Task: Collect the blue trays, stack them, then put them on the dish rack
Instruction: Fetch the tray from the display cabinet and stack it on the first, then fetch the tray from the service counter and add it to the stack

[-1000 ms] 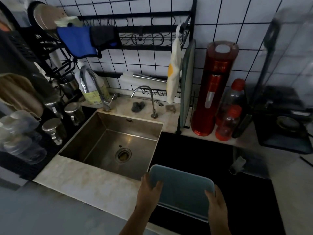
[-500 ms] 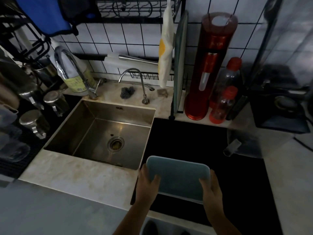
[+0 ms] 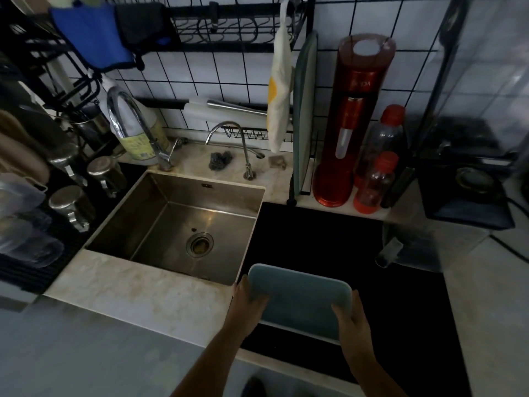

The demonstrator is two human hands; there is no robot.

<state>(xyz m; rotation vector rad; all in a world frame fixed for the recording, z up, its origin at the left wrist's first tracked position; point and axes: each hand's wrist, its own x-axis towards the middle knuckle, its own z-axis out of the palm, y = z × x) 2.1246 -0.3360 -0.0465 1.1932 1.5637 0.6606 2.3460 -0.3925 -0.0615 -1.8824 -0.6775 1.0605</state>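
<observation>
- My left hand (image 3: 248, 302) and right hand (image 3: 350, 319) are each closed on a short end of the blue trays (image 3: 299, 300), thumbs on top, held just above the dark part of the desk (image 3: 315, 242) beside the sink (image 3: 183, 222).
- They look stiff, light and smooth; possibly slick, so gripping both rims suits them.
- How many are stacked, I cannot tell in this dim light.
- The dish rack (image 3: 229, 27) hangs above, on the wall.
- The red dispenser (image 3: 353, 121) carries lettering too blurred to read.

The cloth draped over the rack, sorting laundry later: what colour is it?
Bright blue cloth, dark-edged, seen in the head view.
</observation>
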